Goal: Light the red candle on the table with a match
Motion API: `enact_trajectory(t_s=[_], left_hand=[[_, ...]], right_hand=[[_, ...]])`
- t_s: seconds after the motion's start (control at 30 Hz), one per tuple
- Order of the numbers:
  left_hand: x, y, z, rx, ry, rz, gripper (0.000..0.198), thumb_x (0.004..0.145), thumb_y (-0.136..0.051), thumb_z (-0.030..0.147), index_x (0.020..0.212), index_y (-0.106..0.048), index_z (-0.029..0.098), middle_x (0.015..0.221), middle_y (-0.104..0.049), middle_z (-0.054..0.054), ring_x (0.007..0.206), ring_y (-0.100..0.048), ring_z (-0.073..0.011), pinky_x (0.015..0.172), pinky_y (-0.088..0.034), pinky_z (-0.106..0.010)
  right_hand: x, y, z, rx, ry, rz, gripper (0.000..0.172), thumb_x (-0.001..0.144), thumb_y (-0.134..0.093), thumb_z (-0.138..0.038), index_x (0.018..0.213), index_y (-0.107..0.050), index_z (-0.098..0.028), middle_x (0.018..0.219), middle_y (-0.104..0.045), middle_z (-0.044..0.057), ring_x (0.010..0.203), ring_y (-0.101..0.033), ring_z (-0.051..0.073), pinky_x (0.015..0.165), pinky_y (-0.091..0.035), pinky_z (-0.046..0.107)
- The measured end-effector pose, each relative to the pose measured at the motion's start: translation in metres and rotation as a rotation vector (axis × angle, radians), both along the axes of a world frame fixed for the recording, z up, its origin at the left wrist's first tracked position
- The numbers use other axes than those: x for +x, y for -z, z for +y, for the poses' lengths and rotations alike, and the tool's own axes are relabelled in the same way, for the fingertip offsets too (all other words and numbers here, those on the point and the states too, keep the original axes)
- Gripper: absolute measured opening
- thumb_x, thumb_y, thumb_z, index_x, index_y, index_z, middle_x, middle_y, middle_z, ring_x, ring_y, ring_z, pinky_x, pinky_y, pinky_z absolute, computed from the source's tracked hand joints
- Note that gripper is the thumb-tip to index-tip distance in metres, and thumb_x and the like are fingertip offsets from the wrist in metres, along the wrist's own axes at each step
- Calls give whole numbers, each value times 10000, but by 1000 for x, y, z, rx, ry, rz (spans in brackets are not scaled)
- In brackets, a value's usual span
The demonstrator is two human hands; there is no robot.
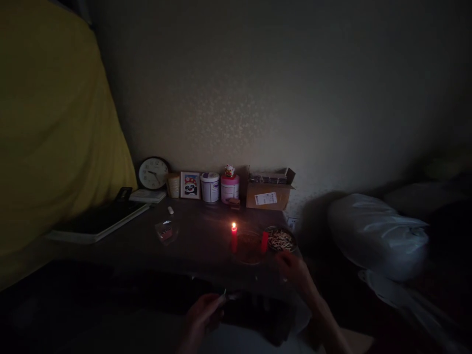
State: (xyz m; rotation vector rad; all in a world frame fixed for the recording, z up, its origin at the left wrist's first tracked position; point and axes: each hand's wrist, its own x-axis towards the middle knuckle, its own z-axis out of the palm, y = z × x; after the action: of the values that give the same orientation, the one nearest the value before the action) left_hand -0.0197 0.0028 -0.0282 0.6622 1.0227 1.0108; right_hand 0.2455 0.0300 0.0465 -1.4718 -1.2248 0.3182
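Note:
My left hand [206, 309] is low in front of the table edge. Its fingers are closed on a small pale item [224, 296] with a thin upright tip, too dark to name. At the front right of the table, my right hand [293, 268] has its fingers curled together; whether they hold anything is hidden in the gloom. Just beyond it lies a round dish [268, 230] full of short pale sticks [280, 241]. A lit red candle [234, 238] stands upright to the left of a round, shallow clear dish [249, 248]. Between the two dishes is a red block-like thing [264, 242].
Along the wall are a clock [153, 172], a panda picture [190, 186], a white tin [210, 188], a pink tin [230, 187] with a figurine, and a cardboard box [271, 196]. A clear packet [165, 232] lies left. A white bag [376, 236] sits at right.

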Motion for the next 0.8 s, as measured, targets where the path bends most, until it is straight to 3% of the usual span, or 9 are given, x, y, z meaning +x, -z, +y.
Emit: enact_trajectory(t_s=[0.07, 0.2, 0.33, 0.5, 0.8], left_hand=[[3, 1, 1, -20, -15, 17, 378, 460, -796, 419, 722, -651, 188, 654, -650, -8, 600, -603, -154, 539, -405, -238], [6, 4, 0, 35, 12, 89, 369, 447, -787, 444, 659, -643, 178, 481, -570, 15, 458, -532, -137, 441, -338, -234], [-3, -2, -9, 108, 48, 121, 374, 484, -755, 478, 717, -666, 200, 645, -656, -26, 634, -608, -198, 552, -436, -275], [-8, -7, -16, 167, 129, 179, 396, 511, -747, 465, 791, -666, 196, 856, -682, -58, 838, -620, -253, 695, -466, -311], [-3, 12, -7, 231, 84, 207, 362, 512, -760, 443, 740, -640, 189, 696, -673, -23, 662, -604, -189, 570, -426, -255]], right_hand=[[-24, -3, -24, -84, -214, -78, 101, 645, -625, -290, 570, -684, -256, 553, -668, 4, 526, -595, 199, 502, -403, 284], [-84, 0, -61, -248, -481, -175, 183, 796, -515, -284, 712, -665, -222, 679, -671, 3, 631, -607, 171, 547, -424, 243], [-122, 21, -74, -178, -473, -204, 130, 827, -514, -281, 831, -632, -227, 839, -642, 21, 788, -599, 171, 689, -457, 241], [-127, 48, -72, -134, -469, -204, 129, 808, -559, -257, 921, -617, -234, 919, -631, 47, 864, -593, 197, 770, -462, 276], [-124, 51, -70, -241, -494, -91, 178, 825, -525, -308, 933, -627, -208, 900, -649, 56, 837, -612, 200, 757, -470, 282]])
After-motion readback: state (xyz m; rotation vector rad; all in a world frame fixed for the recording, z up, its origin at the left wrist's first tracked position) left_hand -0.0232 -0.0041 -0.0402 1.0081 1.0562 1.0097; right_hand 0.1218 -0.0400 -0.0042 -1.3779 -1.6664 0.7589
